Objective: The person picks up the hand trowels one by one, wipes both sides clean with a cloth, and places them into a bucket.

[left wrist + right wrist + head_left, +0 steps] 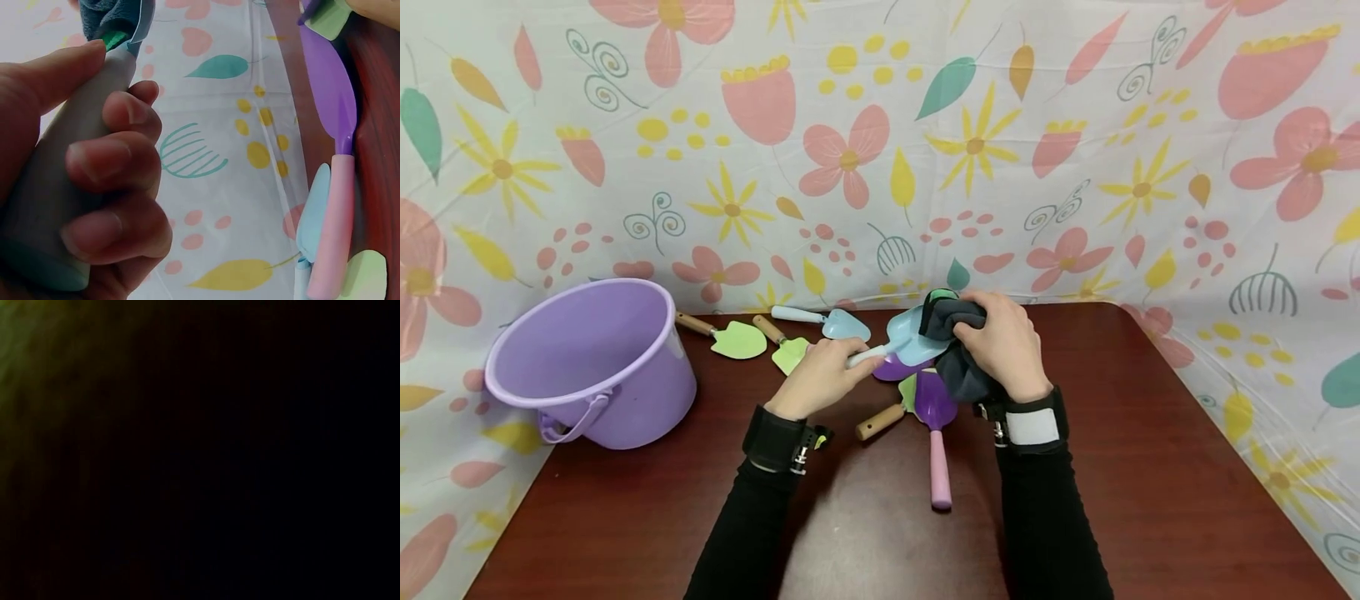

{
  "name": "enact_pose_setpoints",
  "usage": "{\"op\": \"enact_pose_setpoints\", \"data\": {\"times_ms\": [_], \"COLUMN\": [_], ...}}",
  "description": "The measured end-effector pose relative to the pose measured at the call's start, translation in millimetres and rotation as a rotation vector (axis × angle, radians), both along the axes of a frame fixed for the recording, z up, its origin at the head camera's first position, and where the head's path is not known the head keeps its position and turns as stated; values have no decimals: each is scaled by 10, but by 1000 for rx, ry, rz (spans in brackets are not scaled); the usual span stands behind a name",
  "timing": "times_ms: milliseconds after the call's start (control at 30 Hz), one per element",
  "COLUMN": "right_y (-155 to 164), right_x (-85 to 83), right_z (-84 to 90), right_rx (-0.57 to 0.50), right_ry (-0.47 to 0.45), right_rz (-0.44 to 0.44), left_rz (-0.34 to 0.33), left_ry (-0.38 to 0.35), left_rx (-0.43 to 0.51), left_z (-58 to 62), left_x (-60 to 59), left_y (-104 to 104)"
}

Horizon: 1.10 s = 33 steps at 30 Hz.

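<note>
In the head view my left hand (822, 377) grips the handle of a light blue toy shovel (904, 340), its blade held up off the table. The left wrist view shows the fingers (115, 159) curled round that pale handle (47, 169). My right hand (1011, 346) holds a dark grey cloth (958, 367) against the blade's far end, covering part of it. A bit of green shows at the cloth's top. Below lie a purple shovel with a pink handle (938, 458) and a wooden-handled green one (882, 422). The right wrist view is almost black.
A purple bucket (658, 383) stands at the left, its handle hanging down. Two green shovels with wooden handles (739, 340) and another light blue shovel (846, 326) lie at the back. More purple (891, 368) shows under the held shovel. A flowered curtain (850, 167) hangs behind the table (1150, 467).
</note>
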State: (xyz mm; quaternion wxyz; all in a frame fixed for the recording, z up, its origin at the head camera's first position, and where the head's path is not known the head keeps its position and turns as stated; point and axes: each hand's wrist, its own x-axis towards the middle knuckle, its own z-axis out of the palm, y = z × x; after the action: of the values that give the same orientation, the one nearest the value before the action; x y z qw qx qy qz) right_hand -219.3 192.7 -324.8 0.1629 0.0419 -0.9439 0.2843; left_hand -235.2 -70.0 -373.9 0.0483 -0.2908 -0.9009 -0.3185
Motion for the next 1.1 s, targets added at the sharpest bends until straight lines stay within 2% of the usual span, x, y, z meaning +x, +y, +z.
{"op": "enact_pose_setpoints", "data": {"times_ms": [333,633,867,1100], "right_y": [-195,-437,-491,-483], "right_x": [167,231,208,136], "right_z": [146,115,72,11], "right_rx": [38,106,151,119], "right_ry": [65,57,28,47], "right_rz": [108,215,190,130], "left_rz": [-17,3,-10,-36], "left_ry": [-2,-16,-32,-37], "left_rx": [33,23,39,64], "left_z": [57,62,92,90], "left_x": [21,77,99,81], "left_y": [29,109,104,93]}}
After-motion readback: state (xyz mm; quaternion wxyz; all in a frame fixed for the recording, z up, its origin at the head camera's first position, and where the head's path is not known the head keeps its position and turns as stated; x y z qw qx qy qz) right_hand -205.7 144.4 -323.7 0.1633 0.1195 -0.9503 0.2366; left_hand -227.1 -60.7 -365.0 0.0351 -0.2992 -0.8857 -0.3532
